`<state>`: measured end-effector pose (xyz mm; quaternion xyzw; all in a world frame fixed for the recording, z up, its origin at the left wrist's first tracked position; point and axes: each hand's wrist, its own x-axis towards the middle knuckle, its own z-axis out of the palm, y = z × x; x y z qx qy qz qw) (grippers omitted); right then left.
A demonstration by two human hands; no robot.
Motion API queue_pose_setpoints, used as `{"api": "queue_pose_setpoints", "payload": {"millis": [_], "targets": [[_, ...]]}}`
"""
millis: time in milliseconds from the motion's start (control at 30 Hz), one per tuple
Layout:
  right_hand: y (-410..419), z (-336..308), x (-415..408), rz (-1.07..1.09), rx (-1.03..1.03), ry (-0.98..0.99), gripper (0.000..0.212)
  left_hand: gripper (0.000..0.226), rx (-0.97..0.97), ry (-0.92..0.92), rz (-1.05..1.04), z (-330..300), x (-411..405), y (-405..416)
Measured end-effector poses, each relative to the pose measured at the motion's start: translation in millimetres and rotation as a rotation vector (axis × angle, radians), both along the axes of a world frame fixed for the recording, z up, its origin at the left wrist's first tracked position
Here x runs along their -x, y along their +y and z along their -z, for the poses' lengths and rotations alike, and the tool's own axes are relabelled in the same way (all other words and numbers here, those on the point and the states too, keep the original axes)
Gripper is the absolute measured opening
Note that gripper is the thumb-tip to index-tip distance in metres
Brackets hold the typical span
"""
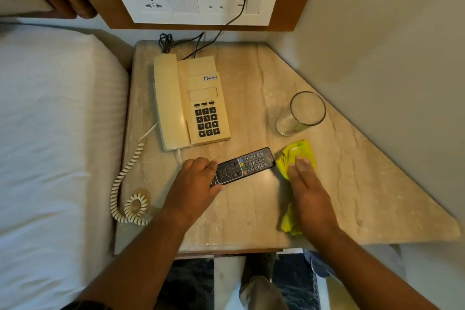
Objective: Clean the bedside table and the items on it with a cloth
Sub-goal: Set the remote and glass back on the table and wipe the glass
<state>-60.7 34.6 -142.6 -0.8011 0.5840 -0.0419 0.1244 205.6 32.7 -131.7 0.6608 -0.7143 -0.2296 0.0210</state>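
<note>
The left hand (195, 178) curls round the near end of the black remote (245, 165), which lies near the front of the marble bench (364, 184). The right hand (305, 184) lies flat with straight fingers on the yellow cloth (299, 152), just beside the remote's far tip. The remote looks light, stiff and easy to hold by its long edges; the cloth is soft and bunches. The glass (300, 113) behind looks fragile.

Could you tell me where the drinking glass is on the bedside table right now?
In the head view, the glass stands upright on the table's right side, near the wall, just behind the yellow cloth and to the right of the phone.
</note>
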Motion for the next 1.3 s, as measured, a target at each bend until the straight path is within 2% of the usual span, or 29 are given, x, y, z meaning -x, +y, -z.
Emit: {"api": "queue_pose_setpoints", "payload": {"millis": [100, 200, 300, 367, 467, 533, 600, 733, 867, 933, 1000, 1100, 1200, 1300], "targets": [[6.4, -15.3, -38.5, -0.033, 0.023, -0.093, 0.053, 0.06, 0.012, 0.01, -0.011, -1.2, 1.7, 0.7], [4.6, -10.2, -101.4, -0.161, 0.026, -0.098, 0.052, 0.044, 0.002, 0.053, -0.015, -0.9, 1.8, -0.6], [-8.5, 0.5, -102.0, -0.25, 0.013, 0.112, 0.052, 0.045, 0.016, 0.02, 0.019, -1.6, 1.4, -1.6], [-6.8, 1.5, -79.2, -0.278, -0.039, 0.187, 0.067, 0.055, 0.009, -0.003, 0.023, -3.2, -1.4, -1.5], [-8.5, -0.8, -45.6, -0.079, -0.088, 0.184, 0.061, 0.061, -0.043, 0.004, 0.014, -6.5, 0.4, -3.1], [-17.5, -4.9, -39.3, 0.093, -0.133, 0.15, 0.07, 0.062, -0.071, -0.001, 0.003, -8.8, 0.7, -5.2], [-19.1, -8.3, -44.6, 0.175, -0.065, 0.082, 0.073, 0.062, -0.077, 0.002, 0.001, -9.2, 1.4, -7.0], [-5.8, -7.5, -82.9, 0.041, 0.081, 0.002, 0.055, 0.061, -0.071, -0.012, -0.006, -8.5, 1.9, -8.0], [0.5, 10.6, -76.8, -0.02, 0.096, 0.002, 0.057, 0.061, -0.109, -0.042, 0.008, -12.3, 3.4, -8.9], [5.2, 16.0, -57.3, 0.111, 0.075, -0.125, 0.068, 0.062, -0.142, -0.076, 0.015, -16.7, 4.5, -10.3], [7.7, 7.0, -40.7, 0.381, 0.088, -0.33, 0.061, 0.069, -0.17, -0.112, 0.009, -26.9, 11.3, -14.2], [-10.7, -15.9, -21.1, 0.779, 0.06, -0.533, 0.055, 0.095, -0.149, 0.02, -0.033, -57.1, 43.4, -38.1], [-31.7, -24.5, -11.4, 0.93, 0.006, -0.638, 0.055, 0.111, -0.055, 0.172, -0.04, -91.9, 91.6, -82.6], [-45.0, -25.9, -7.5, 1.022, -0.007, -0.721, 0.053, 0.116, -0.059, 0.139, 0.063, -109.9, 137.5, -133.2]]}}
